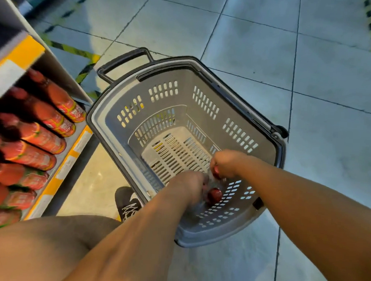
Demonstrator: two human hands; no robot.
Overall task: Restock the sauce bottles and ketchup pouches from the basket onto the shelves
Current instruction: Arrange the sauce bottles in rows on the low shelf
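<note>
Hands [204, 174] hide blurred red-capped bottles [215, 195] inside basket [267, 132].

I can read nothing: the labels on the shelf's sauce bottles [51, 119] at my left are blurred.

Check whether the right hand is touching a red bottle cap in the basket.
Touching. The head view shows the right hand curled round a red bottle cap low in the grey basket, the cap showing under its fingers.
</note>
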